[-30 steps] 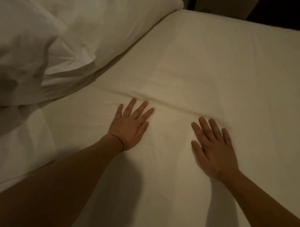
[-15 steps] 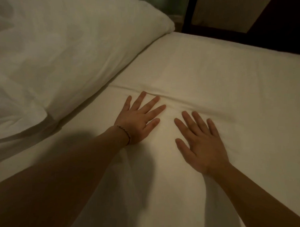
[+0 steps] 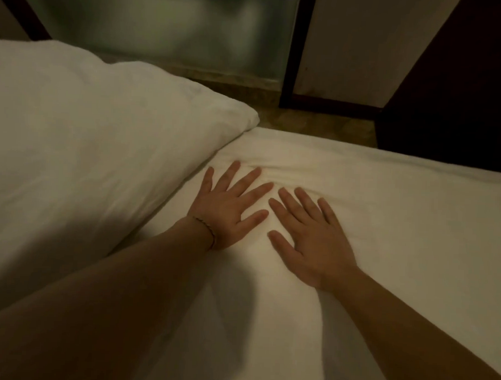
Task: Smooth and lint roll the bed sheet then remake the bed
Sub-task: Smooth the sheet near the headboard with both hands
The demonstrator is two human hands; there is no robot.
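**2 flat palms on the sheet, a ridge of cloth ahead**

Nearest the camera, 2 bare forearms reach forward over the bed sheet (image 3: 398, 223), which covers the mattress under and around both hands. The left hand (image 3: 229, 206), with a thin bracelet (image 3: 206, 229) at the wrist, lies palm down with fingers spread wide and holds nothing. The right hand (image 3: 313, 237) lies just beside it, also flat, fingers splayed, gripping nothing; the 2 sets of fingertips nearly meet.

The likely trouble sits just beyond those fingertips: a small wrinkle (image 3: 272, 173) of gathered cloth runs across the sheet. If the palms press forward without spreading apart, I judge the ridge would simply travel toward the far edge and bunch there instead of flattening. Too much downward weight could also drag the sheet loose from the mattress edge, though how it is tucked cannot be seen.

To the left, a folded-back white duvet (image 3: 88, 155) lies heaped beside the left hand, close enough that a sideways sweep could catch it. Beyond the bed's far edge are the floor (image 3: 317, 126) and a frosted glass panel (image 3: 164, 30). No lint roller is in view.
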